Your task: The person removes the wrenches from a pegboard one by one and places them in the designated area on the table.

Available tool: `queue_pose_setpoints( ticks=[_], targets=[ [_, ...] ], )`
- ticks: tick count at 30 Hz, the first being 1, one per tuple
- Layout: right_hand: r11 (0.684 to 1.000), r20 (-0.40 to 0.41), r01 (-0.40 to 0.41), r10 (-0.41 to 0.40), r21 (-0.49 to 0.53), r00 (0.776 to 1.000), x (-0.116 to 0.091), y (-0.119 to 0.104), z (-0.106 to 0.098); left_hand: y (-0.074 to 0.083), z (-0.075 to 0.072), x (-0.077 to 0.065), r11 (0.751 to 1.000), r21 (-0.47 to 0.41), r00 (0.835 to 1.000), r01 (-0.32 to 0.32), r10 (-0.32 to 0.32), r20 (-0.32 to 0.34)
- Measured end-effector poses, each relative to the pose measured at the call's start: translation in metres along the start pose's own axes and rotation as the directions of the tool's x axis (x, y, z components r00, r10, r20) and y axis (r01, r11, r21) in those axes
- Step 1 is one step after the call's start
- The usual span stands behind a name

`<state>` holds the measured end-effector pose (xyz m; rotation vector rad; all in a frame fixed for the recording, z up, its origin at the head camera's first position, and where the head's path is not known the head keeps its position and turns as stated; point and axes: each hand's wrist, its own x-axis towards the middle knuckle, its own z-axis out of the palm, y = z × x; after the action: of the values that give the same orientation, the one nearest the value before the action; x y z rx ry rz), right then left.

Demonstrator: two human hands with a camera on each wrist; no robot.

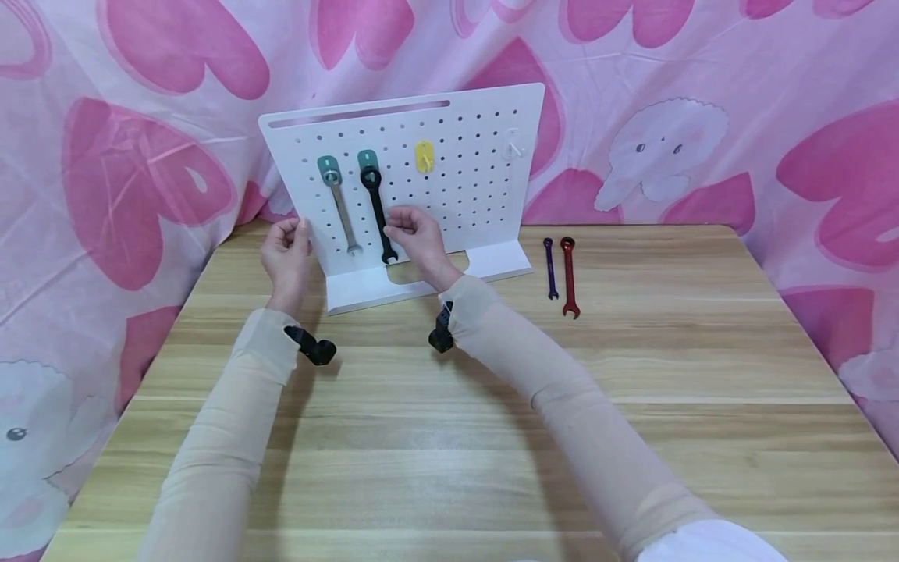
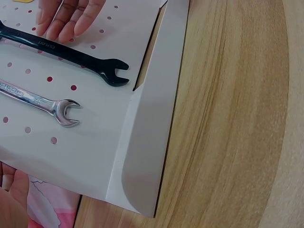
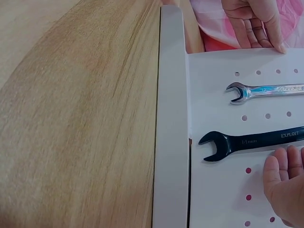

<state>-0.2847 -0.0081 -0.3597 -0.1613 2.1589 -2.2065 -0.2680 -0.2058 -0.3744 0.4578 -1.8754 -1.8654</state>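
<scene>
A white pegboard stand (image 1: 485, 195) stands upright on the table. On its teal hooks hang a silver combination wrench (image 1: 342, 211) and a black combination wrench (image 1: 380, 215), jaws downward. My left hand (image 1: 286, 261) is at the board's left edge, thumb along the edge and fingers curled toward its back; the fingertips are partly hidden. Just right of the black wrench's shaft is my right hand (image 1: 421, 242), its fingers loosely bent and holding nothing. In the right wrist view, the right fingertips (image 3: 282, 159) lie close beside the black wrench (image 3: 256, 140).
A yellow hook (image 1: 424, 157) and a clear hook (image 1: 513, 145) on the board carry nothing. Right of the stand, a small purple wrench (image 1: 551, 269) and a larger red wrench (image 1: 570, 277) lie on the wooden table (image 1: 435, 437). Behind hangs a pink patterned cloth (image 1: 632, 62).
</scene>
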Motion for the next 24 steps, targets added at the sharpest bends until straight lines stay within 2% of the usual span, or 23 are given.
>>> queue_pose_setpoints(
  ticks=[8, 24],
  targets=[
    [1.000, -0.007, 0.010, -0.010, -0.005, 1.000, 0.0017, 0.0012, 0.0028, -0.0006, -0.0003, 0.0003, 0.999, 0.042, 1.000, 0.010, -0.010, 0.007],
    [1.000, -0.021, 0.011, -0.011, -0.012, 1.000, 0.0028, 0.0048, 0.0069, -0.0009, -0.0004, 0.0006, 0.999, 0.039, 1.000, -0.004, 0.004, 0.003]
  ],
)
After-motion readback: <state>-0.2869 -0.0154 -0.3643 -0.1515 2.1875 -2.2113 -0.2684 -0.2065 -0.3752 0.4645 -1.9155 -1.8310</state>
